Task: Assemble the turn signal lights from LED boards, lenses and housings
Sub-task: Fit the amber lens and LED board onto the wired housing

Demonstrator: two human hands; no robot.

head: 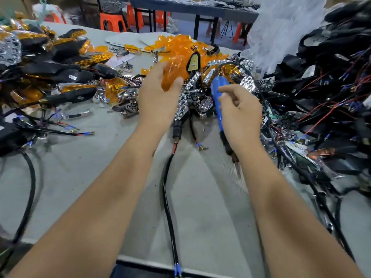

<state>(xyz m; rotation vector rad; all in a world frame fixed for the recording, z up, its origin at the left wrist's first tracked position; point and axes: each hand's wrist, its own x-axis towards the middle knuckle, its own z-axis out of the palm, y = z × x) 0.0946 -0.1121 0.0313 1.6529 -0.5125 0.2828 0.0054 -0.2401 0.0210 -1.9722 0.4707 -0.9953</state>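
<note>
the big grey table (84, 177) is the work spot, and it is covered in parts sorted into heaps so each kind is easy to reach. on the right sits a huge tangle of black housings with red and black wires (329, 93). on the left is a pile of finished turn signal lights (50, 63), black with orange fronts, most likely put there to keep done ones away from loose bits. in the middle, far side, lies a heap of orange lenses (174, 47), and in front of it a heap of shiny chrome reflector pieces (190, 97). a long black cable (168, 197) runs down the middle of the table toward the person.

the left hand (158, 97) is lifted over the middle heap and holds one orange lens (170, 79). its fingers are bent loosely around the lens and the thumb rests on the near edge, a soft hold (the lens is blurry, so its exact shape is hard to tell). it looks like the lens was just picked to go on a light.

the right hand (239, 115) grips a blue-handled tool (218, 101), with its dark metal end pointing down toward the person. three fingers wrap the handle while the pointer finger sticks out to the left, just above it. i think the tool is kept in the hand so it is ready to fasten the next part.
</note>
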